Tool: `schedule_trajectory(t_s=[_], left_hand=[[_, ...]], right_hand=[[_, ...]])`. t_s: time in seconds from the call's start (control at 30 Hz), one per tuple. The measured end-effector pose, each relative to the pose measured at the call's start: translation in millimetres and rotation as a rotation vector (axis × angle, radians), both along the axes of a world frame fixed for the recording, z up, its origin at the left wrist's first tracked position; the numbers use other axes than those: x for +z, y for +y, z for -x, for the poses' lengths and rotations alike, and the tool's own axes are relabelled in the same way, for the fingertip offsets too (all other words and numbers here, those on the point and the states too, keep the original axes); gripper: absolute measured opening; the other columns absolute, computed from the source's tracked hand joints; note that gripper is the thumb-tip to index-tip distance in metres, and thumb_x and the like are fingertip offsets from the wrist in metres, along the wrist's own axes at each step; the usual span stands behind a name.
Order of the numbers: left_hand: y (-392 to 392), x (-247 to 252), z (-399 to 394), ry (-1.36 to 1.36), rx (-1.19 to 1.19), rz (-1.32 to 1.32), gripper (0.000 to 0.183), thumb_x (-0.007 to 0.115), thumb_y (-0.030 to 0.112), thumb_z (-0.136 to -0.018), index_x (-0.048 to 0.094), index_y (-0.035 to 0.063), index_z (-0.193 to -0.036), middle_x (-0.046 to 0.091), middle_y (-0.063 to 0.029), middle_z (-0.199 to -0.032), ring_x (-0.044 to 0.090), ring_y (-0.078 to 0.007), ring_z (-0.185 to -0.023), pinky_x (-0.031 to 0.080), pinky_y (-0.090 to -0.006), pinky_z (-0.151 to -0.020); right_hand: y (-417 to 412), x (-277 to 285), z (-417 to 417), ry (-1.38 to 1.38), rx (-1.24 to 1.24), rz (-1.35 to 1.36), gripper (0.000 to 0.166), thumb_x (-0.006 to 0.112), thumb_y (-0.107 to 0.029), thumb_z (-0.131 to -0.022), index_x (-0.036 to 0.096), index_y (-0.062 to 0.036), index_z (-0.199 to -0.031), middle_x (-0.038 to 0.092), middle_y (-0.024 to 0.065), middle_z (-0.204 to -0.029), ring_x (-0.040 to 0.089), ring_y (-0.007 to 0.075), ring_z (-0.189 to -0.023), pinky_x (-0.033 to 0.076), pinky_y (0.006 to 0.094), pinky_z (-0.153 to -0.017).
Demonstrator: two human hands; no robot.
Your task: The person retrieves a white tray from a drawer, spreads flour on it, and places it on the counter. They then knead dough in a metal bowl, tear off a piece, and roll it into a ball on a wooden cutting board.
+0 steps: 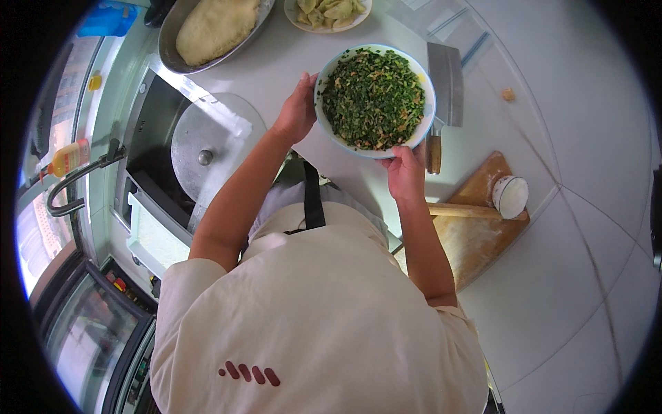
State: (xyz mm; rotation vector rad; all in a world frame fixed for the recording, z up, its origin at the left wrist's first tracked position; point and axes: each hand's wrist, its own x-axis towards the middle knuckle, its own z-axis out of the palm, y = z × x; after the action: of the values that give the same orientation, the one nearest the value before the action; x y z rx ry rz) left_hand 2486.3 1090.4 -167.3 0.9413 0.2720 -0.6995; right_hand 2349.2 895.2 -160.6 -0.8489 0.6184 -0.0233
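Note:
A round white bowl with a blue rim (339, 143) holds a heap of chopped green filling (373, 98) mixed with small brownish bits. My left hand (299, 109) grips the bowl's left side, with some fingers hidden behind its wall. At the lower right of the rim, my right hand (403, 171) holds on with the thumb over the edge. Just right of the bowl lies a cleaver (446, 85) with a wooden handle. Part of its blade is hidden by the bowl.
A metal basin with dough (220, 31) and a plate of dumplings (331, 13) stand at the back. A pot lid (217, 147) lies over the sink (155, 124) on the left. At the right are a wooden board (473, 248), a rolling pin (455, 209) and a small cup of white powder (512, 197).

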Motion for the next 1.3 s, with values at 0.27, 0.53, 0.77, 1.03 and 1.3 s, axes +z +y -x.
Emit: schedule_trajectory(t_s=[0.27,0.53,0.77,1.03,1.3], left_hand=[[22.8,14.6,24.4,-0.177,-0.101,-0.076,0.063,0.046,0.038,-0.098,0.024,0.0085,-0.149,0.034,-0.0079,-0.149,0.039,-0.024,-0.132,0.035,-0.0463,-0.108],[11.0,19.1,35.4,-0.183,-0.177,-0.285,0.069,0.056,0.008,-0.092,0.019,0.0132,-0.151,0.031,-0.0096,-0.149,0.046,-0.0225,-0.125,0.047,-0.0442,-0.1],[18.5,38.8,50.0,-0.158,-0.19,-0.392,0.063,0.053,0.006,-0.093,0.025,0.0113,-0.149,0.038,-0.011,-0.142,0.049,-0.0227,-0.121,0.05,-0.0406,-0.096],[49.2,30.9,80.0,-0.139,-0.268,-0.418,0.048,0.055,0.014,-0.094,0.039,0.0077,-0.139,0.046,-0.0087,-0.133,0.051,-0.0212,-0.118,0.046,-0.0379,-0.097],[92.6,26.9,86.6,-0.212,-0.317,-0.369,0.041,0.056,0.019,-0.093,0.048,0.0085,-0.132,0.053,-0.0047,-0.126,0.053,-0.0169,-0.114,0.044,-0.0342,-0.096]], right_hand=[[-2.1,-14.7,-1.0,0.037,-0.005,0.02,0.055,0.049,-0.005,-0.079,0.035,-0.0119,-0.132,0.055,0.0111,-0.118,0.064,0.0251,-0.094,0.06,0.042,-0.069],[-9.4,-40.9,-4.5,-0.016,0.002,-0.09,0.052,0.05,-0.008,-0.084,0.038,-0.01,-0.134,0.054,0.012,-0.124,0.062,0.0272,-0.101,0.06,0.0411,-0.074],[6.2,-21.3,10.2,-0.026,-0.039,-0.182,0.047,0.054,-0.022,-0.093,0.038,-0.0108,-0.136,0.048,0.0111,-0.132,0.053,0.0274,-0.116,0.052,0.0445,-0.09],[23.2,-8.8,42.3,0.096,-0.108,-0.042,0.054,0.055,-0.024,-0.094,0.033,-0.0116,-0.141,0.047,0.0087,-0.132,0.052,0.0238,-0.109,0.045,0.0425,-0.09],[53.7,11.0,69.7,0.133,-0.116,0.138,0.021,0.06,-0.02,-0.093,0.056,-0.0095,-0.11,0.055,0.0005,-0.093,0.051,0.0114,-0.077,0.043,0.0278,-0.067]])
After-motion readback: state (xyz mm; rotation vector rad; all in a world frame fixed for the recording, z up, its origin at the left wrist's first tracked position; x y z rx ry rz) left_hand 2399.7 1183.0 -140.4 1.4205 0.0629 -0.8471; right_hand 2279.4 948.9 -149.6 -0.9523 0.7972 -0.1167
